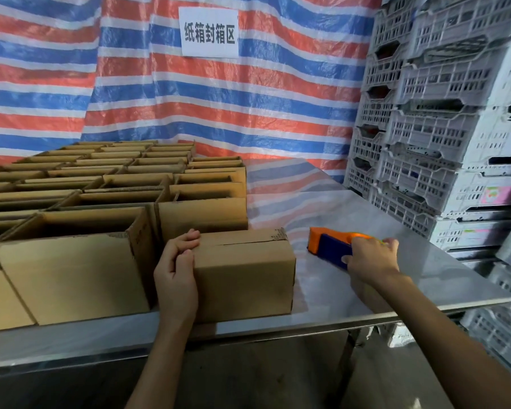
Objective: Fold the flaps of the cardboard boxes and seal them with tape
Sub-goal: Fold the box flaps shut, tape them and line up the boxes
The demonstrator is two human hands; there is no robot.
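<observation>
Brown cardboard covers most of the table (366, 293). The box (244, 276) being worked on stands at the near edge with its top flaps folded down, and their seam shows as a dark line with no tape visible on it. The left hand (176, 270) holds the box's left end, its fingers (189, 237) curled over the top edge and pressing the flaps flat. To the right of those fingers, apart from the box, the right hand (369, 256) has its fingers wrapped round the handle of an orange and blue tape dispenser (328, 246). The dispenser is at table level, though I cannot tell whether it rests on the surface or is just clear of it. Left of and beyond the left fingers stand rows of open boxes (71, 270), flaps not yet folded. Beyond the right fingers, white plastic crates (440, 128) are stacked in front of a striped tarpaulin (248, 113).

Folding looks finished on this box, and the step in hand seems to be bringing the tape to it. The next move likely calls for carrying the dispenser to one end of the seam and drawing it along the line. The left fingers would need to keep the flaps down while shifting off the seam's left end, where they now lie in the tape's path
</observation>
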